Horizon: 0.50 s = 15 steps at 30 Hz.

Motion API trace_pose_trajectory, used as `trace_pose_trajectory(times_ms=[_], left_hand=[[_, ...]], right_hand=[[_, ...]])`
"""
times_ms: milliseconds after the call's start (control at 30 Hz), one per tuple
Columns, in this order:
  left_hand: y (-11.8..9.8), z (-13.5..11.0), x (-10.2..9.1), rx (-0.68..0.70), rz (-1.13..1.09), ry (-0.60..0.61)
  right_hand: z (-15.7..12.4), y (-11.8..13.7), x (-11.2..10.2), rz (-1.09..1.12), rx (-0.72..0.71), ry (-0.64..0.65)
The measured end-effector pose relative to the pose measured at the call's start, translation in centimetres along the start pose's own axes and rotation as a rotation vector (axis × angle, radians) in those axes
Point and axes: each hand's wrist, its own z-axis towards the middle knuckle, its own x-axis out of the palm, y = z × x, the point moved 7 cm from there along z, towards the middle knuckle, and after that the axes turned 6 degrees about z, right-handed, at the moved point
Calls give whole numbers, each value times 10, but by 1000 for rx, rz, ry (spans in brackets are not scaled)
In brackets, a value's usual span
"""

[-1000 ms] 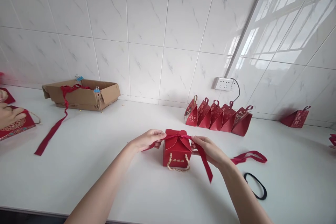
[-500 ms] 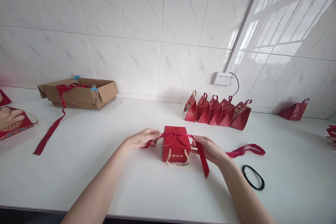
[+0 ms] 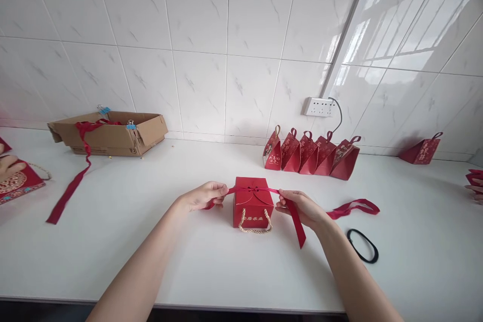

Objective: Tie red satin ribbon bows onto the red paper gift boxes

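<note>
A small red gift box (image 3: 252,206) with gold print and a rope handle stands on the white counter (image 3: 158,241) in front of me. A red ribbon (image 3: 296,219) runs across its closed petal top, knotted in the middle. My left hand (image 3: 202,196) pinches the ribbon's left end beside the box. On the other side, my right hand (image 3: 302,208) pinches the right end, whose tail hangs down toward the counter. The ribbon is stretched taut between both hands.
Several finished red boxes (image 3: 309,153) line the back wall under a socket strip (image 3: 319,106). A cardboard box (image 3: 109,133) with ribbon (image 3: 70,188) spilling out sits back left. Loose ribbon (image 3: 352,207) and a black band (image 3: 363,245) lie right. Another person's hand (image 3: 9,165) rests on red card at far left.
Both hands have drawn apart a little, pulling the ribbon flatter and tighter over the box top. The view has tilted slightly; the other person's hand at the left edge has drawn back.
</note>
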Motion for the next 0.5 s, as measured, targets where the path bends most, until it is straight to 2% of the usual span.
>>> trace_pose_trajectory(times_ms=[200,500], left_hand=[[5,3,-4,32,-3,19],[13,4,-5,48,-31,16]], right_hand=[[0,1,-6,-1,-16,-69],[3,-4,-10,7,-3,-64]])
